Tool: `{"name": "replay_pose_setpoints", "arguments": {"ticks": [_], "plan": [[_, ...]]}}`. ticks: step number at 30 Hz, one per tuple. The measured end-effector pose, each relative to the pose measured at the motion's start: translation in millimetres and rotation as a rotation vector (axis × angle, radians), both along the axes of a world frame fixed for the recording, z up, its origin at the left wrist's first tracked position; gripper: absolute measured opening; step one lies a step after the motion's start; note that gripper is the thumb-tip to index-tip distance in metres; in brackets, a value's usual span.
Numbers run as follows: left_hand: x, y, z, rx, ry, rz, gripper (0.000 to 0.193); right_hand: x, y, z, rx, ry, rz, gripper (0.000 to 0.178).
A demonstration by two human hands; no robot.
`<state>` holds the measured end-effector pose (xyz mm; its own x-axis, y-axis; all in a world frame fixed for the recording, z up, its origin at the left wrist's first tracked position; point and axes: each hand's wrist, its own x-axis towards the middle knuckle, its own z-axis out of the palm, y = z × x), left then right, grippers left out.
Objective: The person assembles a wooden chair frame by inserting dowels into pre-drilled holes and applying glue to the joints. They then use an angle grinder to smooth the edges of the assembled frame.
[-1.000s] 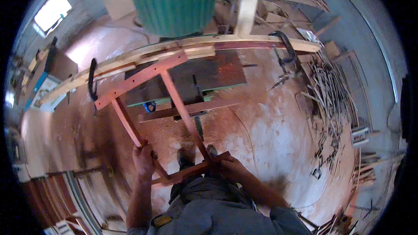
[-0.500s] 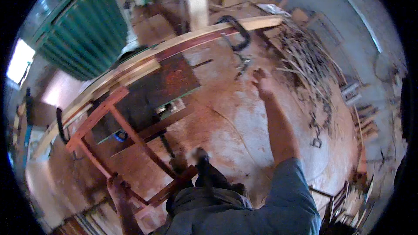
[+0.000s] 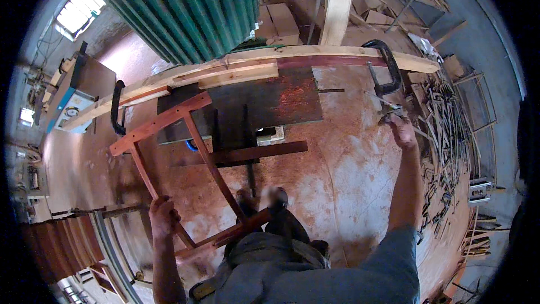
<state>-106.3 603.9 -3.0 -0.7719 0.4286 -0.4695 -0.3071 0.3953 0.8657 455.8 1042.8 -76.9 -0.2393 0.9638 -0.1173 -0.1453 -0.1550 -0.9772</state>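
My left hand (image 3: pixel 163 214) is closed around one of the long rails of a reddish-brown wooden frame (image 3: pixel 214 174). The frame slants across my left side, with a wide crosspiece at its far end and another close to my legs. Off to the right, my right hand (image 3: pixel 401 132) reaches forward with its fingers partly spread, apparently holding nothing. Just beyond its fingertips is a small metal tool (image 3: pixel 389 103), too small to name. A black C-clamp (image 3: pixel 388 73) sits farther out, gripping a long pale wooden beam (image 3: pixel 413 63).
A dark board (image 3: pixel 242 101) lies below the beam, beside a reddish plank (image 3: pixel 270 151). Another black clamp (image 3: pixel 117 107) grips the beam's left part. Beyond stands a green corrugated machine (image 3: pixel 191 14). Many metal clamps (image 3: pixel 444 152) lie heaped at right; stacked brown boards (image 3: pixel 62 242) are at lower left.
The view has swung left, so the scene sits farther right. My right hand has come slightly nearer the metal tool. My left hand still grips the wooden frame.
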Motion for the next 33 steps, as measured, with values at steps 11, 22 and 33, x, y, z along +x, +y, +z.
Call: {"name": "replay_pose_setpoints", "arguments": {"ticks": [11, 22, 33], "plan": [[-20.3, 23.1, -0.3, -0.022, -0.063, -0.130, 0.025, -102.7, -48.7, 111.4, 0.053, -0.525, 0.138, 0.024], [-28.2, 33.4, -21.5, -0.100, 0.017, -0.268, 0.019, -20.2, 1.4, 76.2, 0.092, -0.458, 0.125, 0.035], [-18.9, 71.7, -9.7, -0.132, -0.087, -0.331, 0.017, 45.2, 29.7, -11.7, 0.056, -0.590, 0.223, 0.030]]}}
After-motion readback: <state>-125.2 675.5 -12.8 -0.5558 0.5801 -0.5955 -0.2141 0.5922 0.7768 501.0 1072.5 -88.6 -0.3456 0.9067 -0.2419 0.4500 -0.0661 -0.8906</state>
